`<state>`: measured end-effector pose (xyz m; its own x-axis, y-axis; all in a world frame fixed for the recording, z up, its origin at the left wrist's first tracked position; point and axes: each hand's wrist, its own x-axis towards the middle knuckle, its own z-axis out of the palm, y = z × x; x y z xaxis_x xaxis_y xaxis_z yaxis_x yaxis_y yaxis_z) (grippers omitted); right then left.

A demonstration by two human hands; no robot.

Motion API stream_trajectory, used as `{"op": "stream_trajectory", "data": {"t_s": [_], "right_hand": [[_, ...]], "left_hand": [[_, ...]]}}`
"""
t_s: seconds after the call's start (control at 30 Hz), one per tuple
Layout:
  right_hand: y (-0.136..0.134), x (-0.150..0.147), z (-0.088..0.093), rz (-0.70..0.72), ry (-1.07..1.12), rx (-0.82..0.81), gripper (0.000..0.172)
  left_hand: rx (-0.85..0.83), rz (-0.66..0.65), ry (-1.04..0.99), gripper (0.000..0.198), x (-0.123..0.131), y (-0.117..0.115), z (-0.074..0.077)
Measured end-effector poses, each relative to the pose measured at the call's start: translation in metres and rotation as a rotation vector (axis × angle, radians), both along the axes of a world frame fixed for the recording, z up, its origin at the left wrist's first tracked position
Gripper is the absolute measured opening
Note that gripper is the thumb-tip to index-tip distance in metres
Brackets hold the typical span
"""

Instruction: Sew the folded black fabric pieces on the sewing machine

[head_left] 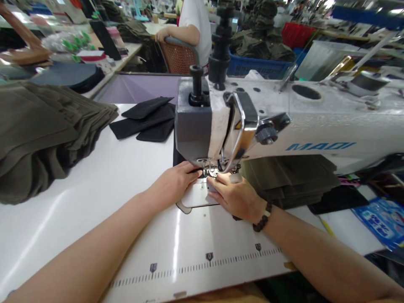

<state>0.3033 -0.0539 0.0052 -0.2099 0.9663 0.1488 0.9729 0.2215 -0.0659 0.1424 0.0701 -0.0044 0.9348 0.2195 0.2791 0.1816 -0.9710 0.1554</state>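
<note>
A white sewing machine (252, 126) with a grey head stands before me. My left hand (176, 185) is at the left of the presser foot (210, 171), its fingers close together and pressed on black fabric (178, 156) that runs back beside the machine head. From the right, my right hand (236, 193) reaches the needle area with its fingers bent and closed over the metal needle plate (195, 195). A dark edge shows under its palm; what these fingers hold is hidden. Several black fabric pieces (151, 118) lie behind and left of the needle.
Olive-brown fabric pieces (41, 134) are heaped at the left of the white table (126, 227). Another olive stack (290, 179) lies under the machine arm. A blue packet (380, 221) is at the right. Behind, a person in a white shirt (195, 33) sits near a blue crate (259, 66).
</note>
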Motion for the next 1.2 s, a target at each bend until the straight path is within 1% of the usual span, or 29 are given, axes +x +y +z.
{"op": "stream_trajectory", "data": {"t_s": [0.23, 0.47, 0.7, 0.8, 0.9, 0.97, 1.03, 1.13, 1.2], "right_hand": [[0.001, 0.001, -0.001, 0.003, 0.017, -0.008, 0.026], [0.001, 0.001, 0.0, 0.009, 0.027, -0.013, 0.026], [0.001, 0.002, 0.001, 0.011, 0.036, -0.015, 0.026], [0.001, 0.004, 0.0, 0.041, 0.048, -0.015, 0.027], [0.001, 0.005, -0.001, 0.079, 0.048, 0.013, 0.028], [0.0, 0.005, -0.001, 0.092, 0.037, 0.026, 0.027], [-0.001, 0.005, -0.001, 0.093, 0.024, 0.027, 0.026], [-0.002, 0.005, -0.001, 0.088, 0.013, 0.027, 0.024], [-0.001, 0.005, -0.002, 0.088, 0.013, 0.027, 0.024]], "left_hand": [[0.037, -0.003, 0.0, 0.027, 0.002, 0.005, -0.004], [0.052, 0.036, 0.035, 0.028, 0.004, 0.004, 0.002], [0.055, 0.04, 0.057, 0.026, 0.004, 0.004, 0.003], [0.109, 0.091, 0.117, 0.025, 0.0, -0.005, 0.008], [0.135, 0.128, 0.248, 0.027, -0.004, -0.022, 0.016], [0.107, 0.13, 0.312, 0.029, -0.005, -0.034, 0.021], [0.056, 0.146, 0.332, 0.031, -0.004, -0.042, 0.024], [-0.004, 0.175, 0.329, 0.031, -0.001, -0.049, 0.024], [-0.014, 0.168, 0.324, 0.031, 0.001, -0.05, 0.024]]}}
